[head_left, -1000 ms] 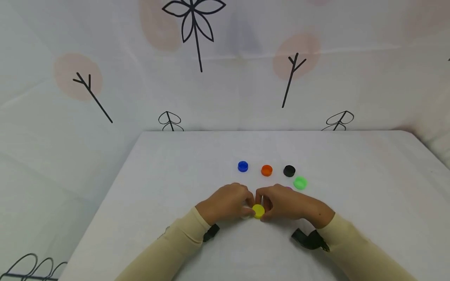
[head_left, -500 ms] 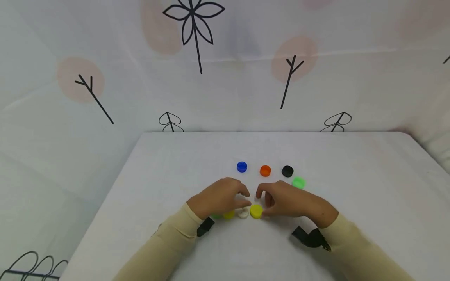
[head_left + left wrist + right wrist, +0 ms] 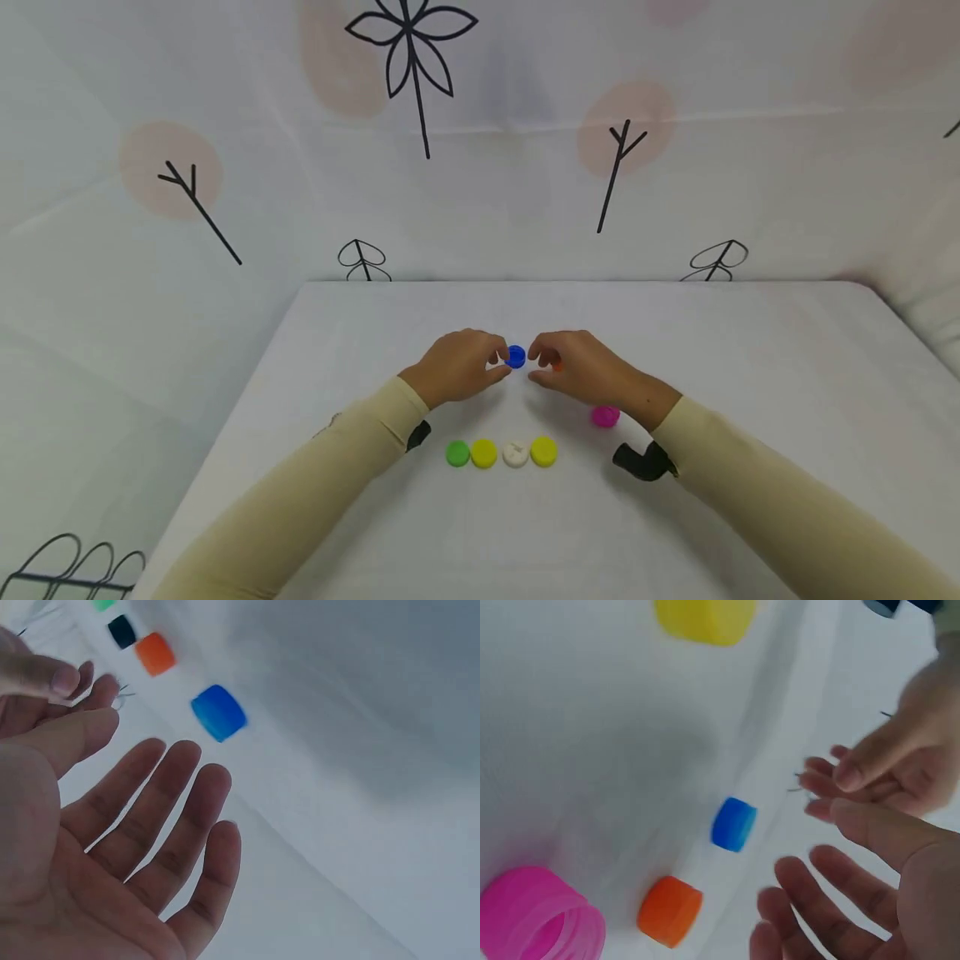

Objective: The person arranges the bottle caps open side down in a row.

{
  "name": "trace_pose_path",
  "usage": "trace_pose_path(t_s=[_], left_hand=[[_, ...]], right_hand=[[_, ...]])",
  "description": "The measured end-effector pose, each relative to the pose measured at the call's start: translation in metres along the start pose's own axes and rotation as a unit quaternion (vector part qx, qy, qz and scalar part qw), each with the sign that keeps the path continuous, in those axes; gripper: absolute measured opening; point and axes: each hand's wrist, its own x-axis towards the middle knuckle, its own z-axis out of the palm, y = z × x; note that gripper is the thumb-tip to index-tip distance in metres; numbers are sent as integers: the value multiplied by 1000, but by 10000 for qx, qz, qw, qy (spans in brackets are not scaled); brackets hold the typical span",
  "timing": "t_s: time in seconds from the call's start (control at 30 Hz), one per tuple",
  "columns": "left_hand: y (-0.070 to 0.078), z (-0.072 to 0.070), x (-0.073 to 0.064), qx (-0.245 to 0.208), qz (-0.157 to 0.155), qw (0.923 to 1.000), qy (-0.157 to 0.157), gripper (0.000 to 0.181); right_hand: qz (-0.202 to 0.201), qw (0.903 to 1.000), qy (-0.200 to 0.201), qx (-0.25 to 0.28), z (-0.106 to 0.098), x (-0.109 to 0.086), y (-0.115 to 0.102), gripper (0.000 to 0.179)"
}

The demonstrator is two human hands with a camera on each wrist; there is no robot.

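Cap in blue (image 3: 515, 357): there it sat on the white table (image 3: 712, 342), right between two hands, a round rim showing on top; both wrist views blurred it too much for any marking to be read.
Left hand (image 3: 461, 367): on one flank, fingers relaxed and parted from the thumb; tips met the cap's outline in the head view, but both wrist views showed a gap.
Right hand (image 3: 588, 367): opposite, fingers loosely bent and spread from the thumb, near the cap and apart from it.
Orange cap (image 3: 669, 911): almost wholly masked by the right hand from above, plain in the wrist views.
Black cap (image 3: 122, 632): visible in the left wrist view, just past the orange, with a pale green cap (image 3: 103, 603) cut off by the frame.
Magenta cap (image 3: 605, 417): beside the right forearm, cropped in the right wrist view.
Near row: green cap (image 3: 457, 453), yellow cap (image 3: 483, 453), white cap (image 3: 515, 453), second yellow cap (image 3: 543, 451); the white one bore a mark too small to read.
Table edge: far side ran well behind the hands, bare tabletop between; side edges stood well apart too.
Backdrop (image 3: 510, 208): drawn flower cut off at the top.
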Motion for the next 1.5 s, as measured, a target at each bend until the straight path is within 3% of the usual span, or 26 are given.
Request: trace_pose_path(t_s=[0.23,0.4,0.6,0.97,1.5], left_hand=[[-4,0,25,1006,-274,9942,-279,39],[-6,9,37,1137,-190,9927,-343,40],[-8,15,43,1297,-65,9913,-201,35],[-12,16,48,1054,-95,9941,-238,23],[-16,13,48,649,-23,9977,-175,23]], right_hand=[[369,9970,-12,-676,5,29,9,43],[460,9952,-245,-824,10,43,19,49],[388,9956,-452,-719,14,52,23,47],[328,9964,-389,-684,18,59,22,33],[238,9971,-264,-679,17,58,17,29]])
